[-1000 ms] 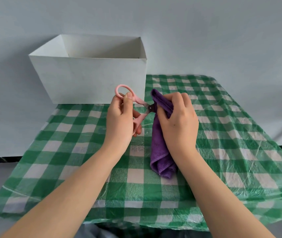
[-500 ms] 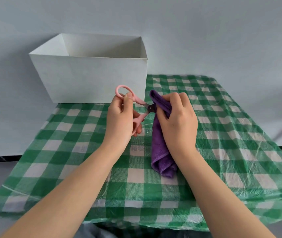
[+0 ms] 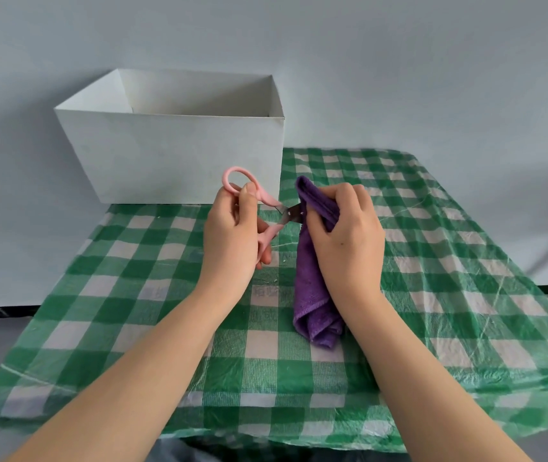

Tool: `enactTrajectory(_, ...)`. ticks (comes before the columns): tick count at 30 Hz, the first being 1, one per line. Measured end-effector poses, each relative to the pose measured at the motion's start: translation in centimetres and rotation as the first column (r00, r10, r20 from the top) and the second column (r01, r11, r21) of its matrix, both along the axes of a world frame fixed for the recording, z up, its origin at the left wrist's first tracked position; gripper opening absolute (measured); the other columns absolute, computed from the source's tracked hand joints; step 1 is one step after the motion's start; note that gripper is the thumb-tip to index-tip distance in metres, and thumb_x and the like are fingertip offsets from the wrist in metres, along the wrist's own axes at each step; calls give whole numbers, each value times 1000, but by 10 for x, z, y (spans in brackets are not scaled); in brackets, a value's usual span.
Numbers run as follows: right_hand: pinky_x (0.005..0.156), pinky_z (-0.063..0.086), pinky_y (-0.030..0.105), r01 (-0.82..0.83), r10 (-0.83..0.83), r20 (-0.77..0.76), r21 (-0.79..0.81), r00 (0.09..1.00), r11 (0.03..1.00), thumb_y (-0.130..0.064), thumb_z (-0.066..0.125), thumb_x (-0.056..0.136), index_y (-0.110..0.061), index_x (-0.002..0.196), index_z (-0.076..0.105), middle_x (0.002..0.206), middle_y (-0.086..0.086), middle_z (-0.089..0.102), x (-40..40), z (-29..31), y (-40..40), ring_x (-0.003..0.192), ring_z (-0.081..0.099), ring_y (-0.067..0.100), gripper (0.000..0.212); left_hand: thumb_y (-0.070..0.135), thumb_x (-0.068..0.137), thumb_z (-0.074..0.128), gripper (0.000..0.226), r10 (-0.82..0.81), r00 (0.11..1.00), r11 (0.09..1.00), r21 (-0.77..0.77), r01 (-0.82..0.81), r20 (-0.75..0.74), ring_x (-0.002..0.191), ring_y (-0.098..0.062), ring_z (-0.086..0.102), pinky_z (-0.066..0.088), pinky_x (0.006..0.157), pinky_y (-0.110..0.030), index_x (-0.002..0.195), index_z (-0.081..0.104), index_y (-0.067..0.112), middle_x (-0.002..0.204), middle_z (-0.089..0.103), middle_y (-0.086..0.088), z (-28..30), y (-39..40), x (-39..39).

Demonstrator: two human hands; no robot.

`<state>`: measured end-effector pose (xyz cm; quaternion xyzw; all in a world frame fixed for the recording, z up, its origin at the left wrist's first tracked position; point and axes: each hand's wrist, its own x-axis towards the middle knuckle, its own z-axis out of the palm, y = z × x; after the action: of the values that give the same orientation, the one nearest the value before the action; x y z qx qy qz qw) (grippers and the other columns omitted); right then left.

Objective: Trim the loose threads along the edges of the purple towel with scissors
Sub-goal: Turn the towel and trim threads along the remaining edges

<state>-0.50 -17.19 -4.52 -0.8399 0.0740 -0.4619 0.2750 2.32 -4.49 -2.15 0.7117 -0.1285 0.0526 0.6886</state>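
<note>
Pink scissors [image 3: 259, 208] gripped in left hand [image 3: 232, 241]; right hand [image 3: 349, 241] clutches purple towel [image 3: 309, 288]; blades at its edge.

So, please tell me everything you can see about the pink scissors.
The scissors are small, with pink handles that look like plastic and short silvery blades. The left hand holds them in the air above the checked tablecloth: one round loop stands free above the fingers, the other handle runs down inside the grip. The blades point right, toward the top edge of the purple towel held by the right hand. Their tips reach that edge; whether they touch it is unclear.
</note>
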Motion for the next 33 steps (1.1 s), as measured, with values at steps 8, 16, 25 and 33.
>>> enactTrajectory(8,53,42,29,-87,86,-22,-89,996,992,-18,66,86,-10,94,62,88,0,58,0,-2,5,72,53,18,12,35,102,35,26,28,997,999,-36,-30,-68,39,-21,50,37,36,-23,87,50,21,51,51,5,1,-1,3)
enactTrajectory(16,50,42,33,79,-81,-47,-46,996,996,-17,68,87,-9,93,60,89,3,58,3,-1,2,69,52,19,12,32,102,35,24,-18,1000,1000,-3,18,-11,37,-17,46,37,36,-23,86,51,24,58,50,-3,1,-1,1)
enactTrajectory(25,65,38,10,-75,75,9,279,997,957,-16,65,89,-12,96,61,92,-2,59,-4,4,3,80,49,3,9,35,102,35,26,-2,992,995,-100,-11,-128,39,-20,48,37,39,-25,82,46,21,51,53,3,0,1,5)
enactTrajectory(33,56,43,26,-100,99,13,44,995,994,-17,68,85,-12,95,61,92,-5,54,-3,1,8,71,51,11,13,38,102,33,27,2,998,998,-65,-7,-70,44,-29,50,36,36,-23,85,45,20,50,58,-1,1,0,3)
